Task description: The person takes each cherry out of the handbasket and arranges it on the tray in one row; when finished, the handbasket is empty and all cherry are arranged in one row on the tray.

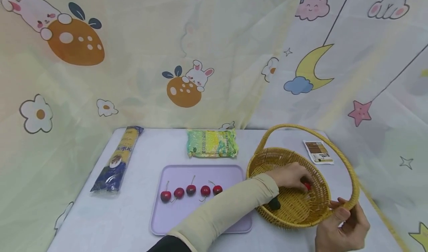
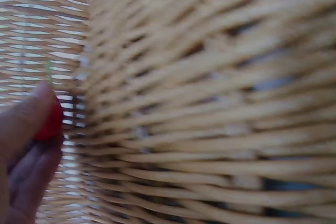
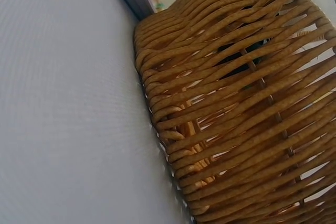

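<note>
My left hand reaches down inside the yellow wicker basket and pinches a red cherry between thumb and fingers. The cherry's green stem points up, close to the woven wall, in the left wrist view. At the basket's near right side, my right hand grips the base of the arched handle by the rim. In the right wrist view the basket's woven side fills much of the picture and the right hand is out of sight. Several cherries with stems, one of them a dark red cherry, lie in a row on the lilac tray.
Left of the basket, my left sleeve crosses over the tray. A green and yellow packet lies behind the tray, a blue and yellow bag at the left, and a small brown and white sachet behind the basket. A printed curtain hangs behind the table.
</note>
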The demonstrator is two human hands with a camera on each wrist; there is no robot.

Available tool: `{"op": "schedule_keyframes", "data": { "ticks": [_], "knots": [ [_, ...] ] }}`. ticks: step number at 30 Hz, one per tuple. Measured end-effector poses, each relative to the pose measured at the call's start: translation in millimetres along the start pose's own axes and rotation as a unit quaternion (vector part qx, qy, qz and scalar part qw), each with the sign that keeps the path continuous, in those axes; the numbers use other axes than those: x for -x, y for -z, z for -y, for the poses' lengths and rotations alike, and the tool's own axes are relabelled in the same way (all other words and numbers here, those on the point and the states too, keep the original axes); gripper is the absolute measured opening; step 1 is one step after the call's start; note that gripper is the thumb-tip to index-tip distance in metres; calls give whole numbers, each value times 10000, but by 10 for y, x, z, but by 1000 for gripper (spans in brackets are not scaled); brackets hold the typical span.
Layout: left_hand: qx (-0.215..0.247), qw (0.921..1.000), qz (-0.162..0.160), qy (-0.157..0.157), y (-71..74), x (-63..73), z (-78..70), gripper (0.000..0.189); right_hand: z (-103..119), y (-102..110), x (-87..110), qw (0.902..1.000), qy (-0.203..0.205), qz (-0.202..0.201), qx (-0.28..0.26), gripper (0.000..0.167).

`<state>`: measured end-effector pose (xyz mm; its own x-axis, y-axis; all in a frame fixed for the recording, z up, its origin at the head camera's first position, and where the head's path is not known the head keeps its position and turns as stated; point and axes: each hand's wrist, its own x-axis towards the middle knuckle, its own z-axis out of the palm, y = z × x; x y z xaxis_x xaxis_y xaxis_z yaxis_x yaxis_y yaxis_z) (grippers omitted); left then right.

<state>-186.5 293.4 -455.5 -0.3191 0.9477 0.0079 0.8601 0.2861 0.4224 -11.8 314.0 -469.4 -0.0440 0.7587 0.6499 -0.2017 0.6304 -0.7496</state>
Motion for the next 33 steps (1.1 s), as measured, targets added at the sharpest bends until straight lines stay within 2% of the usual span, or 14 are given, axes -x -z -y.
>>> {"op": "schedule_keyframes", "data": {
  "ticks": [4, 7, 16, 20, 25, 27, 30, 33],
  "knots": [
    [-33, 9997, -214, -76, 80, 41, -24, 32, 36, 14, 6, 9996, -86, 57, 249, 30],
    [143, 9994, -298, -52, 162, 117, -20, 28, 63, 19, 24, 9994, -110, 96, 321, 29],
    [788, 9951, -599, -32, 523, 416, 69, 34, 118, 17, 8, 9994, -146, 24, 324, 29],
    [875, 9934, -735, -75, 663, 633, 93, 37, 124, 28, 1, 9996, -195, 33, 225, 29],
    [928, 9928, -737, 176, 810, 954, 156, 38, 156, 19, -5, 9991, -238, 52, 344, 29],
    [907, 9926, -768, 269, 845, 1075, 207, 37, 173, 2, -3, 9993, -253, 27, 268, 29],
    [853, 9923, -857, 254, 876, 1246, 287, 36, 192, -19, 6, 9996, -285, -38, -33, 29],
    [943, 9907, -954, 218, 879, 1419, 355, 35, 190, -13, 22, 9994, -328, -43, -72, 29]
  ]
}}
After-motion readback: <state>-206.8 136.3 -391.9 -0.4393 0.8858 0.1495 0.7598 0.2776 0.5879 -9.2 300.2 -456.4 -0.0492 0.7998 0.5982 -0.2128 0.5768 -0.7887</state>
